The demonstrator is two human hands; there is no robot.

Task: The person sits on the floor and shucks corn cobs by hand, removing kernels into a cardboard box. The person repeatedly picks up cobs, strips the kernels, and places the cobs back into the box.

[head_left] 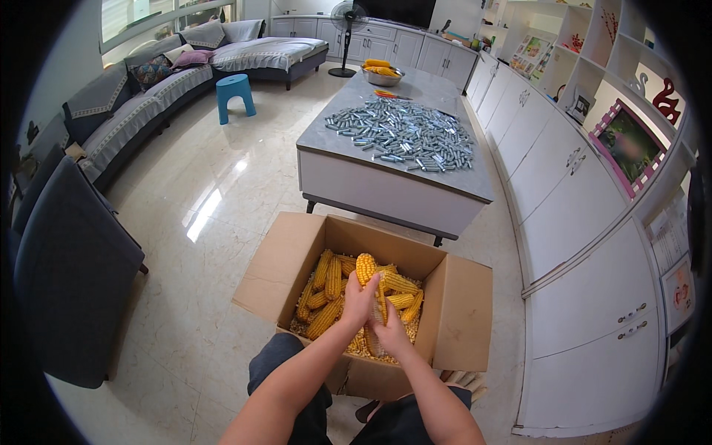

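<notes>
Above an open cardboard box (461,311), my two hands work close together. My left hand (359,302) is closed around a yellow ear of corn (366,267), whose kernel-covered tip sticks up past the fingers. Just below and to the right, my right hand (391,335) grips a partly shelled corn cob (379,305), with a pale bare side and a strip of yellow kernels. The fingers partly hide where the two pieces meet. Inside the box lie several whole ears of corn (326,319) on a layer of loose kernels (299,326).
Beyond the box stands a grey-topped table (315,137) with many small silver-blue cylinders (408,130) and a metal bowl (383,77) of corn. Pale bare cobs (466,383) lie right of the box. A dark chair (74,274), blue stool (235,99) and white cabinets (571,222) stand around.
</notes>
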